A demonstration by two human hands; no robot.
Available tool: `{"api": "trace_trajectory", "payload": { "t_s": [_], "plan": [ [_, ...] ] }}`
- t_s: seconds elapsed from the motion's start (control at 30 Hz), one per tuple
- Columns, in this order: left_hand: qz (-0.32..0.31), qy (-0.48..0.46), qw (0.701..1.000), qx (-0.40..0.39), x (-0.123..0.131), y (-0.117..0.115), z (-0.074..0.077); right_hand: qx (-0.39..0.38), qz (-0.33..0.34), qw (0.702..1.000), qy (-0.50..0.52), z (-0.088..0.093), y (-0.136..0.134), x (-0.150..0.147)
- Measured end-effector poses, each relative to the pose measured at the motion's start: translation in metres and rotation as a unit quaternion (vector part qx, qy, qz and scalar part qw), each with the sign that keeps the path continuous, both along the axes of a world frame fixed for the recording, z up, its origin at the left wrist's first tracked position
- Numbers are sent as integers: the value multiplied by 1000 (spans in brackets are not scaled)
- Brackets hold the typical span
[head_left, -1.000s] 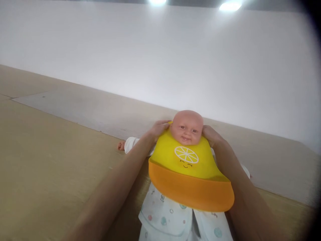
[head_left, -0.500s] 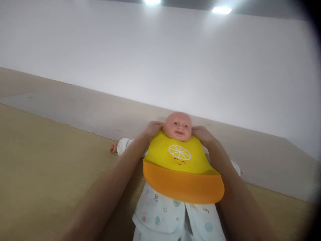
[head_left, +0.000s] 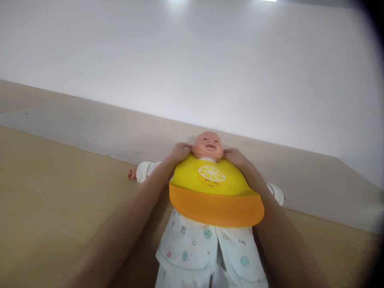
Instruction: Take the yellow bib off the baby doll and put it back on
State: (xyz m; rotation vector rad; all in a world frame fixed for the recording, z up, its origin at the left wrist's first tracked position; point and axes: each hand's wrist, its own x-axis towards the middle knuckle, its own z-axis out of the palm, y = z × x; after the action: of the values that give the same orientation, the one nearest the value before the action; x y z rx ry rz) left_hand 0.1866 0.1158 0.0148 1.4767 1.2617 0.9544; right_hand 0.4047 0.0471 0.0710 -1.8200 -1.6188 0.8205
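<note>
A baby doll point(head_left: 207, 145) lies on its back in white patterned clothes point(head_left: 192, 248), its arms spread to both sides. Over its chest is a yellow bib point(head_left: 183, 174) with a lemon slice print and an orange catch pocket point(head_left: 216, 206). My left hand point(head_left: 181, 152) is closed on the bib's upper edge at the left of the doll's neck. On the other side of the neck, my right hand point(head_left: 235, 155) is closed on the bib's right upper edge. The fingertips of both hands are partly hidden beside and behind the doll's head.
The doll lies on a tan wooden surface point(head_left: 75, 184). Behind it runs a greyish strip point(head_left: 99, 124), which meets a white wall point(head_left: 180, 72). One doll hand point(head_left: 131, 174) pokes out of its sleeve at the left.
The doll's head has tipped back, and its chin and white collar now show above the bib. Both hands and the bib sit slightly further left in view.
</note>
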Motion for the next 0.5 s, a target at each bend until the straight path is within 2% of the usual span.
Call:
{"api": "trace_trajectory", "payload": {
  "t_s": [0.13,0.27,0.37,0.5],
  "plan": [
    [-7,34,999,21,-2,0,2,-24,8,1000,7,-1,-1,2],
    [14,76,996,53,-8,-10,6,-31,10,994,108,-12,-7,16],
    [26,106,992,71,-16,-26,13,-15,12,982,187,-21,-19,31],
    [26,132,989,70,-28,-57,26,-12,20,968,250,-22,-53,43]
  ]
}}
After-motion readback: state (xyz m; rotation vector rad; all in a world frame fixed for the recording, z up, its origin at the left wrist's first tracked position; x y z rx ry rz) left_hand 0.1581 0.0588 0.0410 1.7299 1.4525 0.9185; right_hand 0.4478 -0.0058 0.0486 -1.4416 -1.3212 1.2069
